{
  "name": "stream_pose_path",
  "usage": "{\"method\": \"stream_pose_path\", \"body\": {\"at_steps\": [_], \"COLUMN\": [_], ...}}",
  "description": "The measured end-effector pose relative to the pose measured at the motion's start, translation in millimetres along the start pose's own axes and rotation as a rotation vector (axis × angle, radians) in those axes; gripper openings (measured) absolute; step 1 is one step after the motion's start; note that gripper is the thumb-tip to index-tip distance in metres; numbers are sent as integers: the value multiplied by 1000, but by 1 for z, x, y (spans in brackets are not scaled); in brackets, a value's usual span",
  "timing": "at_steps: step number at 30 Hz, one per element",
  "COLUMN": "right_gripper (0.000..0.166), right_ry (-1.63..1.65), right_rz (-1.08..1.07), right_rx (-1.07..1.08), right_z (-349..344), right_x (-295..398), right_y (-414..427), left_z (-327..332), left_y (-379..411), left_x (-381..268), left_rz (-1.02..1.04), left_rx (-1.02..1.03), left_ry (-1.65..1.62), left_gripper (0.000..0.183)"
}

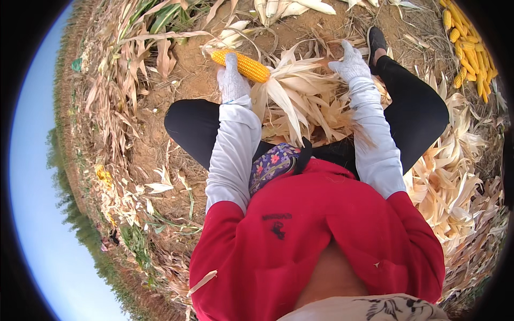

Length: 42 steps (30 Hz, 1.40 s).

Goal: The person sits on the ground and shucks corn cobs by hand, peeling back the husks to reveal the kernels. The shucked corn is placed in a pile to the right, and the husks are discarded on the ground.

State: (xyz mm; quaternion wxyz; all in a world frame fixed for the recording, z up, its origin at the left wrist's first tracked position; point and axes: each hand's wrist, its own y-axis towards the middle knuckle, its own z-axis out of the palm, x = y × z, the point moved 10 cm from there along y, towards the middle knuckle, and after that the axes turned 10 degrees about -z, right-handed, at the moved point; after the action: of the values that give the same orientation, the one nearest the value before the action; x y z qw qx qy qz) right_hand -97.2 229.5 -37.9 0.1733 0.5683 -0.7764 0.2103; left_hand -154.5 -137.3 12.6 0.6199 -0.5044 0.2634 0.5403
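In a pale knitted glove, my left hand [233,80] grips a yellow ear of corn [253,68], the thumb lying across its kernels. Pulled-back dry husks [295,90] fan out from the ear's right end, over the lap and between the bent legs. My right hand [351,64], gloved alike, is raised just right of these husks, thumb and fingers apart, with nothing seen in it. Brown corn silk [357,124] hangs by the right forearm.
A heap of husked yellow corn ears [472,52] lies at the upper right. Loose husks [449,172] pile beside the right leg. Unhusked ears [297,7] lie ahead at the top. Dry stalks and leaves [116,92] cover the soil on the left.
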Motion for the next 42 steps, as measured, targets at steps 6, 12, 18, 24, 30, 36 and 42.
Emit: {"method": "stream_pose_path", "body": {"at_steps": [6, 12, 18, 24, 30, 36, 42], "right_gripper": [59, 76, 88, 74, 70, 72, 75], "right_ry": [839, 1071, 728, 511, 413, 426, 510], "right_rz": [-409, -431, -438, -438, -491, -482, -431], "right_rx": [-600, 242, 170, 322, 290, 355, 214], "right_z": [-135, -4, 12, 19, 29, 35, 30], "right_x": [50, 142, 171, 166, 168, 171, 155], "right_y": [-25, -41, -58, -63, -64, -66, -57], "left_z": [22, 73, 93, 88, 77, 54, -9], "left_y": [-10, -31, -54, -45, -37, -23, 9], "left_x": [-5, 0, -1, -15, -28, -13, -8], "left_rz": [136, 212, 214, 156, 88, -156, -213], "left_rx": [27, 221, 236, 328, 309, 211, -20], "left_ry": [325, 465, 448, 158, 49, -458, -512], "left_gripper": [39, 39, 36, 24, 22, 21, 21]}}
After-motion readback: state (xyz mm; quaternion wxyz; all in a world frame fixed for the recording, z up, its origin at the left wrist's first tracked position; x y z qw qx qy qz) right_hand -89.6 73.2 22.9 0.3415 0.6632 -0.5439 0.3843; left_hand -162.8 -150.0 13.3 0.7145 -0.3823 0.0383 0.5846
